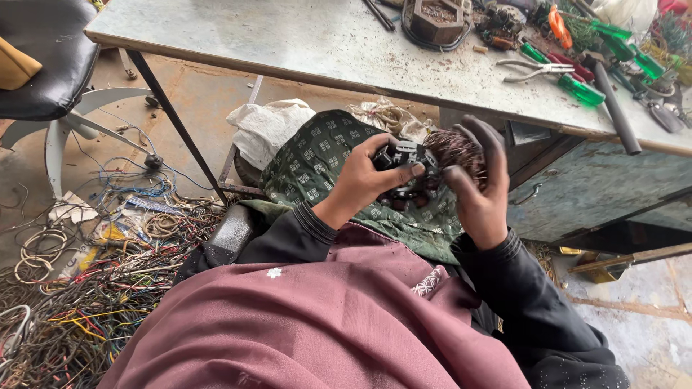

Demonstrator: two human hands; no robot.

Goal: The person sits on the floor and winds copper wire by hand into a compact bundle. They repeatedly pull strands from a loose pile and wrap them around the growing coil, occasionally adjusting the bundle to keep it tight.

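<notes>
A: A cluttered grey workbench (303, 43) stands above a floor strewn with wires (79, 288).

B: We see our left hand (364, 180) and right hand (479, 191) both gripping a copper-wound motor coil (447, 155) over the lap.

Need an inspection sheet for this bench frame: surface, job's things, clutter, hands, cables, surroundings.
Surface: grey workbench, dusty, with debris specks.
Job's things: wound motor coil with a black part, held over a green patterned cloth.
Clutter: pliers, green-handled screwdrivers and a dark tray at the bench's far right.
Grippers: left hand grips the black part; right hand cups the coil.
Cables: tangled wire heap on the floor at left.
Surroundings: black chair, white fan blades, white cloth.
</notes>
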